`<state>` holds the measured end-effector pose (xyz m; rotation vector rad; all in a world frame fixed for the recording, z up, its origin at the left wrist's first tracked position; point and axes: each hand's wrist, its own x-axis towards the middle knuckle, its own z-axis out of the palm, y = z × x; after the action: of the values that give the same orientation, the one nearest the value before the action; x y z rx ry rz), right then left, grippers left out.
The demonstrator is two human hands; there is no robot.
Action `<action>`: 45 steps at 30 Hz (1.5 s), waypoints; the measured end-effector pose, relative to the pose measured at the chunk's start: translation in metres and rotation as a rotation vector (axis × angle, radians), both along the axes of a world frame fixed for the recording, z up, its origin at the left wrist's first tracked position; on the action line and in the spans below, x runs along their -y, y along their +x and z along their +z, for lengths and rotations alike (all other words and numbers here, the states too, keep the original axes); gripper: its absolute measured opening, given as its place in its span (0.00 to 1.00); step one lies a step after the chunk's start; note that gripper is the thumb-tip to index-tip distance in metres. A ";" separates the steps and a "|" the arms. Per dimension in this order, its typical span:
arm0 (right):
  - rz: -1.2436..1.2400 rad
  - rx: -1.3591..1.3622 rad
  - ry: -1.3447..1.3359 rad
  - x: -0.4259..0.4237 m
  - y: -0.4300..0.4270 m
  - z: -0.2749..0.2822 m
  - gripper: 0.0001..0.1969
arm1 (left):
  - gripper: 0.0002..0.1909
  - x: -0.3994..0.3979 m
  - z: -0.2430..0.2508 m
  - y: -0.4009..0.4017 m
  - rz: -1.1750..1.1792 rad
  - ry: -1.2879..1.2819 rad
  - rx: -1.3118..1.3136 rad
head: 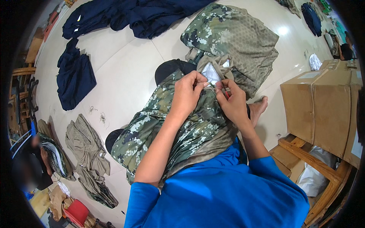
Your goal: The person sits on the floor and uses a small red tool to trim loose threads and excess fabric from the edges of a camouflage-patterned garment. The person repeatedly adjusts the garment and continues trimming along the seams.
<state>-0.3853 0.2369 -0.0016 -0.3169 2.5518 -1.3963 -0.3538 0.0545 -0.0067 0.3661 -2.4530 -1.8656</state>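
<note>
A camouflage garment (151,119) with green, tan and whitish patches lies across my lap. My left hand (186,89) pinches a fabric edge by the white lining (210,72) of a tan collar-like opening. Close beside it, the fingertips of my right hand (233,101) meet at the same edge. A small red-handled tool (227,95) sits within the right hand, mostly hidden by the fingers; its kind cannot be made out. Beyond both hands, the tan honeycomb-patterned part (248,42) of camouflage cloth spreads over the floor.
Dark navy garments (119,17) lie at the top, with another navy garment (75,77) to the left. Tan garments (87,148) rest lower left, near a seated person (34,165). Cardboard boxes (316,105) and a wooden frame (310,162) stand right. Thread scraps (103,116) dot the tiles.
</note>
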 end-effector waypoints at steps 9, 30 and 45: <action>-0.004 0.135 -0.183 0.000 -0.006 -0.010 0.14 | 0.11 0.014 0.011 -0.008 -0.209 -0.341 0.008; 0.196 -0.146 0.067 0.007 -0.016 0.009 0.13 | 0.13 0.007 0.005 -0.008 -0.082 -0.092 0.143; 0.274 -0.171 0.265 0.012 -0.022 0.028 0.12 | 0.14 0.007 0.005 -0.006 -0.062 -0.025 0.171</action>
<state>-0.4073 0.2254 0.0261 -0.7331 2.6593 -0.9589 -0.3600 0.0479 -0.0018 0.4730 -2.6236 -1.8995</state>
